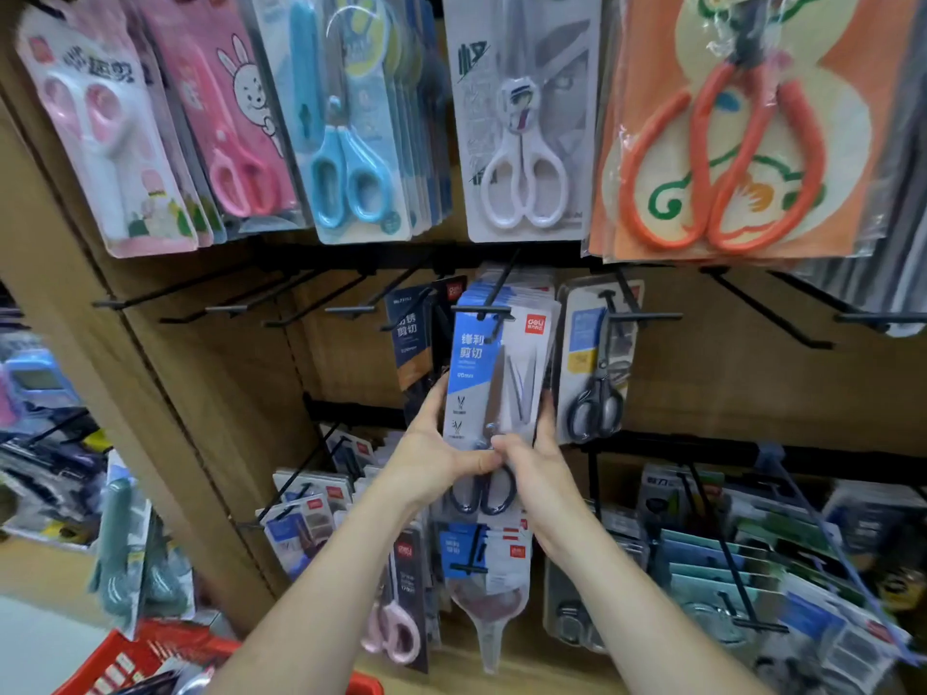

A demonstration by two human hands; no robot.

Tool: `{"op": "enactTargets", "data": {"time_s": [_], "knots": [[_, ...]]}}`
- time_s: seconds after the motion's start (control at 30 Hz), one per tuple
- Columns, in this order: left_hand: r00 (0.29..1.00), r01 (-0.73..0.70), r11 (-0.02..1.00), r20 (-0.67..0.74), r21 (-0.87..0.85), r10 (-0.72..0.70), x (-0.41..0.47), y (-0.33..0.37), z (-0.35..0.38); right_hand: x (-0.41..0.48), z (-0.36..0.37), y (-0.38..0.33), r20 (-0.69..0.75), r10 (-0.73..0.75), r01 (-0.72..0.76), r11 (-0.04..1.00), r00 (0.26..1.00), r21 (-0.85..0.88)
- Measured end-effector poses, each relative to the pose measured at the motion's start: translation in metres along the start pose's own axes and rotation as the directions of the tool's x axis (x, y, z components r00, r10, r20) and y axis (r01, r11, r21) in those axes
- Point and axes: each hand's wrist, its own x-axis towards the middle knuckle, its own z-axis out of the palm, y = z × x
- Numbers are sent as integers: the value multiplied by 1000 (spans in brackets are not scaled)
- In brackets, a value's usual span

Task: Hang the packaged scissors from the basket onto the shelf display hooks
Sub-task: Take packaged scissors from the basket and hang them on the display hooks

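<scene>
Left hand [441, 459] and right hand [539, 469] grip the blue scissors pack [494, 373] by its sides at a hook [481, 311]; the red basket [165, 644] holds packs.

Centre scissors pack [501, 373]: blue-and-white card, red logo patch, black handles. Basket [135, 654]: red. Hooks [351, 309]: black. Upper row: pink rabbit-print pack [241, 92], light-blue scissors [341, 143], white scissors [522, 143] on grey card, orange-handled scissors [808, 127] on orange-and-cream card.

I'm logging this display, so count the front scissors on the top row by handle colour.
Pink and white scissors: 1
Pink scissors: 1
Blue scissors: 1
White scissors: 1
Orange scissors: 1
Total: 5
</scene>
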Motion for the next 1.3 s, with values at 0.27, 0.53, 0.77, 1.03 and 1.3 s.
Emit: {"op": "enactTargets", "data": {"time_s": [0.27, 0.53, 0.77, 1.03, 1.3], "knots": [[993, -95, 965, 94, 245, 74, -13, 0, 8, -17, -19, -15, 35, -225, 217, 872, 974, -439], [994, -106, 939, 1, 326, 112, -20, 2, 12, -12, -23, -18, 101, -229, 248, 825, 968, -508], [998, -50, 909, -12, 413, 61, -57, -2, -3, -48, -20, -9, -37, -481, 375, 726, 876, -576], [955, 89, 898, -292, 430, 45, -156, -29, -84, -92, 33, 29, 209, -513, 539, 662, 832, -520], [688, 487, 866, -660, 115, -300, -243, -109, -181, -116, 111, 103, 521, -60, 413, 690, 852, -595]]}}
